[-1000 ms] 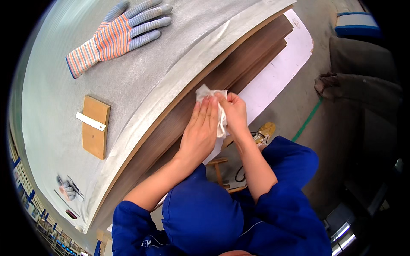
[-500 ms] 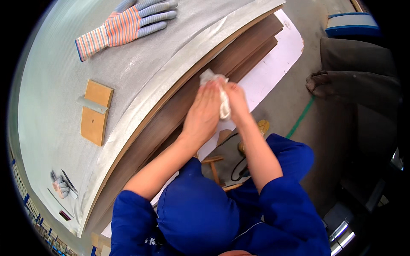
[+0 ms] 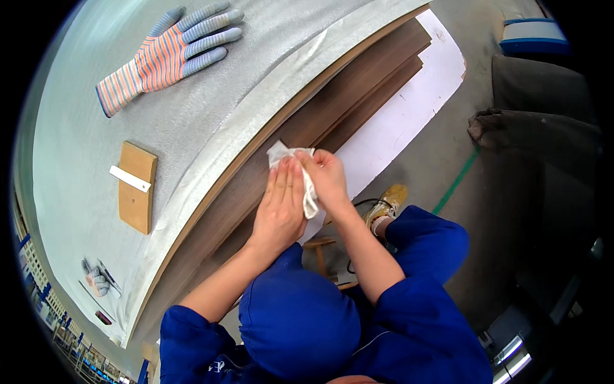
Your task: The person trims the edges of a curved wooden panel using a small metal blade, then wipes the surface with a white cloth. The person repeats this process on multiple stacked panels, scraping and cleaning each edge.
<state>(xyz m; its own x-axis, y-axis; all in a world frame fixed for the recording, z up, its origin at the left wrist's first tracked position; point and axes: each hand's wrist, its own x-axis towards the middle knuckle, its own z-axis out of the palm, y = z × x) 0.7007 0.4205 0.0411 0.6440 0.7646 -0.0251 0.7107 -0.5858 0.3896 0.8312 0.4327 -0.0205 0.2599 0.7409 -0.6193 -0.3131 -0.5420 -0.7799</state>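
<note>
A crumpled white cloth (image 3: 309, 194) lies against the face of a long brown wood-grain board (image 3: 345, 86), on its lower stretch. My left hand (image 3: 279, 203) rests on the cloth, fingers straight and together, pressing it to the board. Closed around the cloth's right side, my right hand (image 3: 325, 180) pinches it between thumb and fingers. Part of the cloth is hidden beneath both hands.
On the sheet-covered table (image 3: 211, 121) lie a striped work glove (image 3: 166, 56), a tan block (image 3: 135, 208) with a white strip (image 3: 130, 178) across it, and another glove (image 3: 97, 281) beside thin tools. A white panel (image 3: 390, 131) sits under the boards. Dark covered bundles (image 3: 540, 137) stand right.
Both hands have slid the cloth down and left along the board. The whole view has shifted slightly, and a yellow shoe shows more at the right.
</note>
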